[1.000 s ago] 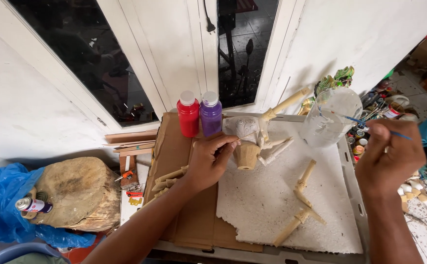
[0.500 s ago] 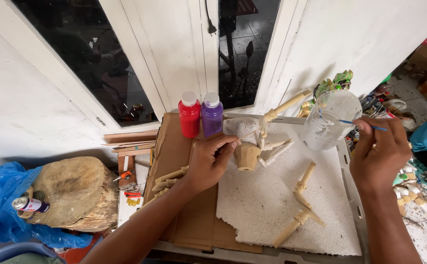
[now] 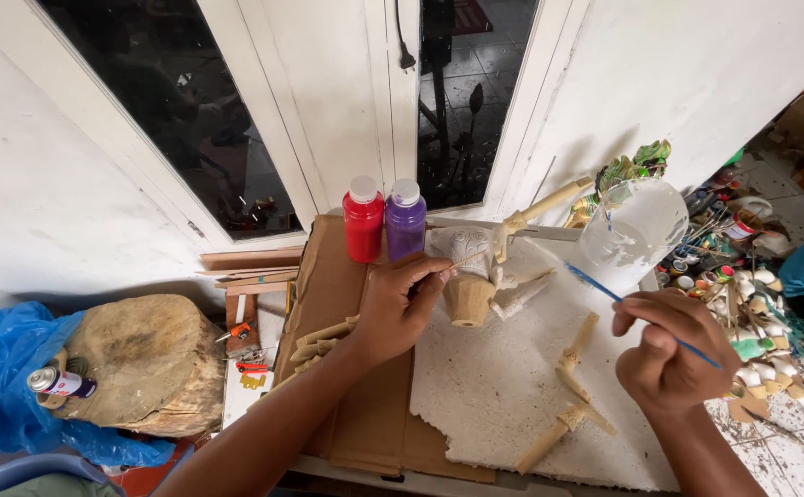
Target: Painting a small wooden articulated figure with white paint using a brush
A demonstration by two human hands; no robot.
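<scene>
My left hand point(image 3: 400, 304) is closed around a thin stick that carries a carved wooden puppet figure point(image 3: 468, 272), which stands upright on a white foam sheet point(image 3: 494, 387). My right hand point(image 3: 667, 350) pinches a thin blue paintbrush point(image 3: 604, 290). The brush tip points up-left toward a clear plastic cup point(image 3: 632, 230) smeared with white paint. Loose wooden puppet arms point(image 3: 572, 382) lie on the foam between my hands.
A red paint bottle point(image 3: 363, 221) and a purple one point(image 3: 405, 219) stand against the window frame behind brown cardboard point(image 3: 328, 285). A wood stump point(image 3: 149, 364) on blue plastic with a spray can point(image 3: 59, 382) sits left. Paint pots and clutter point(image 3: 742, 285) fill the right.
My right hand has moved left and lower with the brush, away from the cup's right side. My left hand keeps its hold on the figure.
</scene>
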